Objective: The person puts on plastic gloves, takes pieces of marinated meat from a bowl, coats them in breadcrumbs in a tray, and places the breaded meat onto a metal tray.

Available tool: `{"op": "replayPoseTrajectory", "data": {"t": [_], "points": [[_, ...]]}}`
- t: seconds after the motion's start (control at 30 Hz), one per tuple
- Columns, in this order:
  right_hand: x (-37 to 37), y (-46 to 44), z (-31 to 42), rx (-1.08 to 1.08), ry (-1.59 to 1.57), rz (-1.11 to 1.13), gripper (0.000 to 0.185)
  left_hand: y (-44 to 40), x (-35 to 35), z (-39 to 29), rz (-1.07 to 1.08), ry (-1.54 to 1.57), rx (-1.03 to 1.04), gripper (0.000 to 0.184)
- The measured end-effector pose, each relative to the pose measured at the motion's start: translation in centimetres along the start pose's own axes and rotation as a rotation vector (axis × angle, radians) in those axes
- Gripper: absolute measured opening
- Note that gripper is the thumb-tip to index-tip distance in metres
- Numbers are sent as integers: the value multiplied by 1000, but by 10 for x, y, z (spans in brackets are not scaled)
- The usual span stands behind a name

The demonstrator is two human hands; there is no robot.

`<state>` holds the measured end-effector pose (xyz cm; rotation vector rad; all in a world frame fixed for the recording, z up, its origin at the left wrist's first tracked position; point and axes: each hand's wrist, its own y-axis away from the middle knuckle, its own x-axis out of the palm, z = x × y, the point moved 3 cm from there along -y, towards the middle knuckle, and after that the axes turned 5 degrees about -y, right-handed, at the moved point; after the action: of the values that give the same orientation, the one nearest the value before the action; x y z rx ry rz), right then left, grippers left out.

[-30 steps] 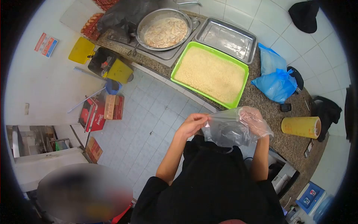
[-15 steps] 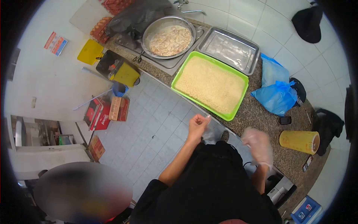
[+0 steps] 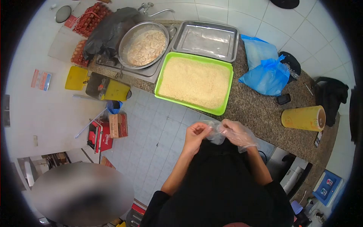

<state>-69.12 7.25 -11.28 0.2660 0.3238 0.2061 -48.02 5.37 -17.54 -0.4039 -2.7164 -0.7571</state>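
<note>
My left hand (image 3: 194,138) is bare and closed, its fingers pinching one side of a clear plastic glove (image 3: 216,135). My right hand (image 3: 236,133) wears a thin see-through glove and grips the other side of the loose one. Both hands are close together in front of my body, just short of the counter edge. Beyond them lies a green tray (image 3: 189,103) filled with pale crumbs (image 3: 194,81). Behind it is a steel bowl (image 3: 121,53) with battered pieces in a whitish coating, beside a bare metal tray (image 3: 206,41).
Blue plastic bags (image 3: 266,77), a small black object (image 3: 283,99) and a yellow roll (image 3: 302,118) sit on the right of the counter. A yellow bin (image 3: 116,90) and a cardboard box (image 3: 118,125) stand at left. Another person (image 3: 83,193), blurred, is at lower left.
My right hand has come left to meet my left hand, and both now hold the loose glove. The view has shifted, so the counter items appear further left.
</note>
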Motion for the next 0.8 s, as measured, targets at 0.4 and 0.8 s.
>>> {"op": "replayPoseTrajectory", "data": {"t": [0.4, 0.8], "points": [[-8, -20, 18, 102, 451, -64, 29, 3, 1, -64, -219, -734, 464, 13], [48, -38, 20, -138, 253, 27, 33, 32, 22, -50, -14, -606, 491, 19]]}}
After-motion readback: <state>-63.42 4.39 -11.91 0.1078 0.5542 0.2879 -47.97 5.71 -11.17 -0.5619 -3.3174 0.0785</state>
